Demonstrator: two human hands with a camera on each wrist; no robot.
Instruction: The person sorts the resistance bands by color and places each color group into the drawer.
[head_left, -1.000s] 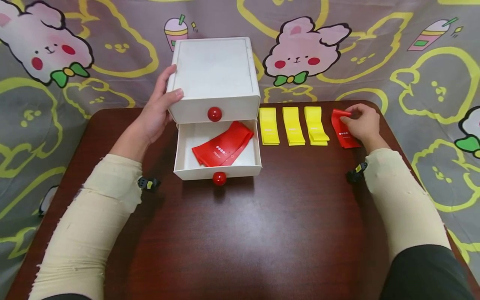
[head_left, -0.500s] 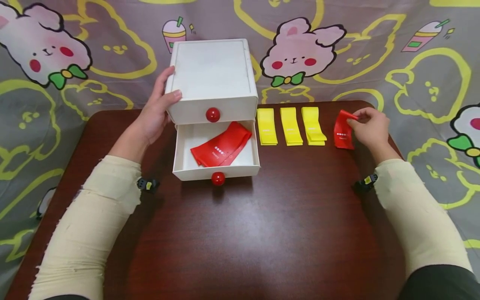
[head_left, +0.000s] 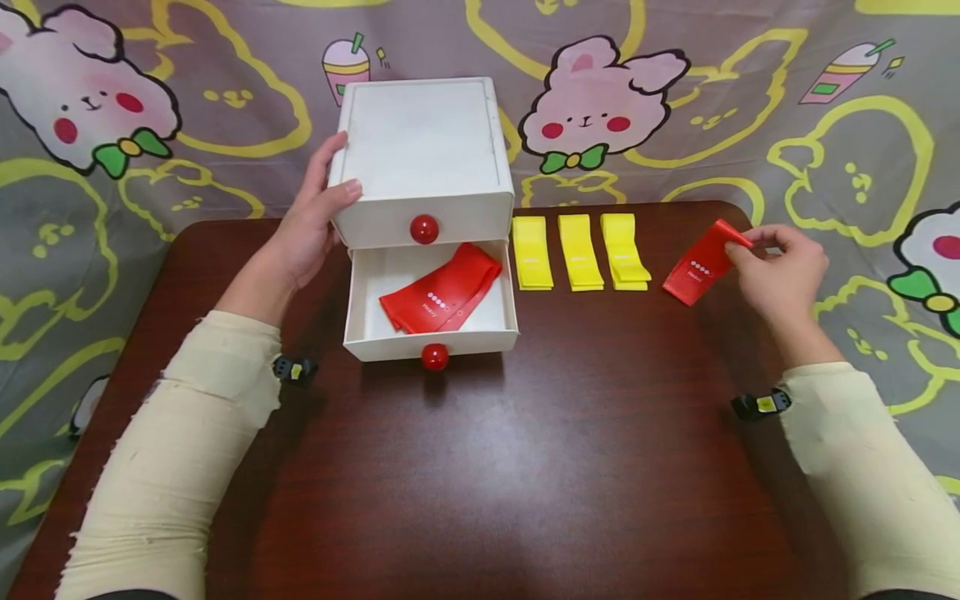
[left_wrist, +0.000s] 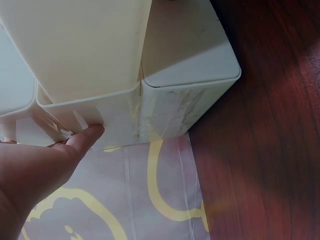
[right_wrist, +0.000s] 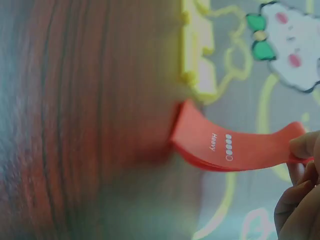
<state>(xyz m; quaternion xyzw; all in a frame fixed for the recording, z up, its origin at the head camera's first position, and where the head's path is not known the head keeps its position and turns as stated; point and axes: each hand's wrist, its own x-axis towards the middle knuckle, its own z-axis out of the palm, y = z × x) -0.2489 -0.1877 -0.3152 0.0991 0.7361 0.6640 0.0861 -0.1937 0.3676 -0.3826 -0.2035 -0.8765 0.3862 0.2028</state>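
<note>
My right hand [head_left: 783, 271] pinches one end of a folded red resistance band [head_left: 697, 265], printed "Heavy", at the table's back right. The band's other end hangs low; I cannot tell whether it touches the table. My left hand [head_left: 303, 221] rests against the left side of a white two-drawer box [head_left: 427, 137], thumb and a fingertip at its top edge. The lower drawer [head_left: 358, 304] is pulled out, with a red resistance band [head_left: 442, 292] lying folded inside. Beside the box lie three folded yellow resistance bands [head_left: 532, 254] in a row.
The dark wooden table [head_left: 510, 467] stretches in front of the box. Behind it hangs a patterned curtain [head_left: 450, 33]. Red ball knobs [head_left: 435, 357] stick out from both drawer fronts.
My right hand has moved right and toward me with the red resistance band, which now slants instead of lying near the table. My left hand keeps its place on the box.
</note>
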